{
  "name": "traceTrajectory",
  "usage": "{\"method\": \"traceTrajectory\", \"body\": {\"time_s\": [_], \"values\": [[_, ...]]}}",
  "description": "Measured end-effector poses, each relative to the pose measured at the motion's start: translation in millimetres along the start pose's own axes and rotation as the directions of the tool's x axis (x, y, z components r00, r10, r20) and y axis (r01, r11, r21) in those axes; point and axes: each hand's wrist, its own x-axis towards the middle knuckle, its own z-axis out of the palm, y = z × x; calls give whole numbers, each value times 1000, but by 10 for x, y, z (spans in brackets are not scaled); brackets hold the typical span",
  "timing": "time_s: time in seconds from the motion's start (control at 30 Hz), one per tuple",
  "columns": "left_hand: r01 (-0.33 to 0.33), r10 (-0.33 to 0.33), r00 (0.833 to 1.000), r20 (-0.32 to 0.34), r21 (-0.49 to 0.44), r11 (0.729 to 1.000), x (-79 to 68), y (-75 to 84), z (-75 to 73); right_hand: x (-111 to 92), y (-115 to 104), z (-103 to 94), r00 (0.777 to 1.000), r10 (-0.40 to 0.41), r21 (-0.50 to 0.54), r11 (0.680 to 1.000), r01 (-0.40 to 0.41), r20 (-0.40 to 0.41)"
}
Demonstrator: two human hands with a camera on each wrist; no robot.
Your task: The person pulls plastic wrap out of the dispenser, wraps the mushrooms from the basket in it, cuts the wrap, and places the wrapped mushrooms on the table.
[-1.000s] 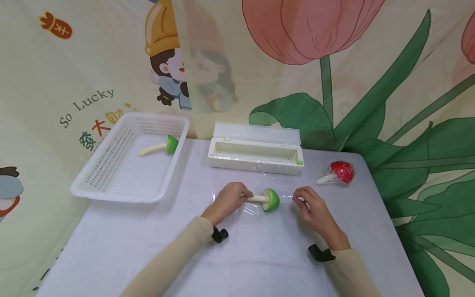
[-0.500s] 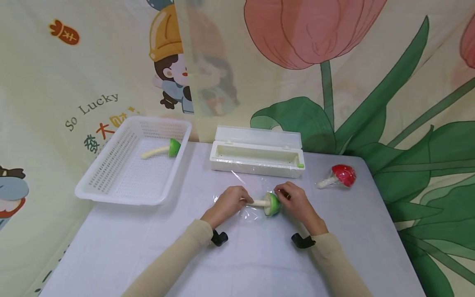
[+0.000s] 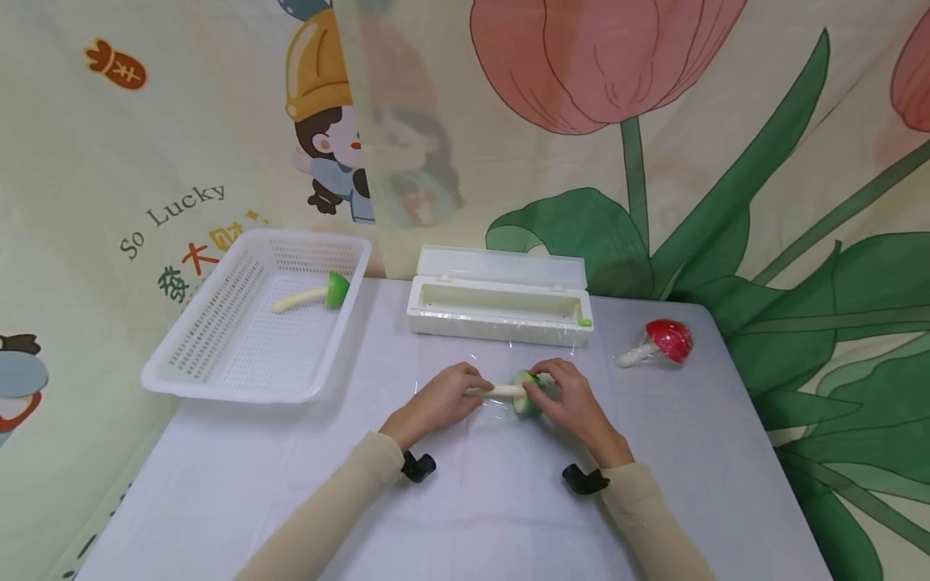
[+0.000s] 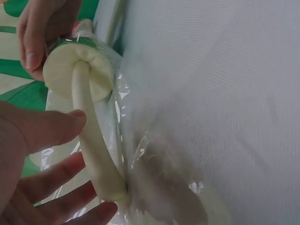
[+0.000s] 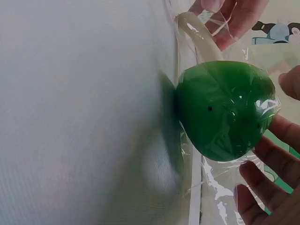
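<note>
A toy mushroom (image 3: 529,403) with a green cap and pale stem lies on its side, cap to the right, in the middle of the table. My left hand (image 3: 445,399) pinches its stem (image 4: 91,126) between thumb and fingers. Around the cap (image 5: 227,110) are the fingers and thumb of my right hand (image 3: 570,403). Clear cling film (image 4: 121,101) lies under the mushroom, and in the right wrist view it also covers the cap, wrinkled and shiny. The film's far edges are hard to make out against the white cloth.
Behind the hands stands a white cling film dispenser (image 3: 501,327), its clear lid (image 3: 501,266) raised. At left, a white plastic basket (image 3: 240,394) holds another green-capped mushroom (image 3: 336,290). A film-wrapped red mushroom (image 3: 670,340) lies at right. A printed cloth (image 3: 545,177) hangs behind the table.
My right hand has moved left from the film beside the mushroom onto the green cap, bringing film over it. My left hand stays at the stem.
</note>
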Motion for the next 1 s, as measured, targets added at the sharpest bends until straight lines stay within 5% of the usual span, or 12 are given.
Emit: {"method": "traceTrajectory", "body": {"time_s": [0.23, 0.53, 0.83, 1.0], "values": [[155, -153, 987, -47, 36, 987, -312, -78, -210, 6, -53, 15, 999, 32, -32, 999, -31, 29], [76, -84, 979, 183, 54, 996, -667, -339, -245, 22, -1, -10, 999, 34, -45, 998, -33, 33], [4, -33, 973, 226, 131, 991, -697, -420, -271, 19, -24, -49, 995, 76, -23, 997, -75, 68], [30, -50, 984, 173, 116, 993, -583, -411, -413, 27, -20, -61, 994, 68, -25, 998, -66, 82]]}}
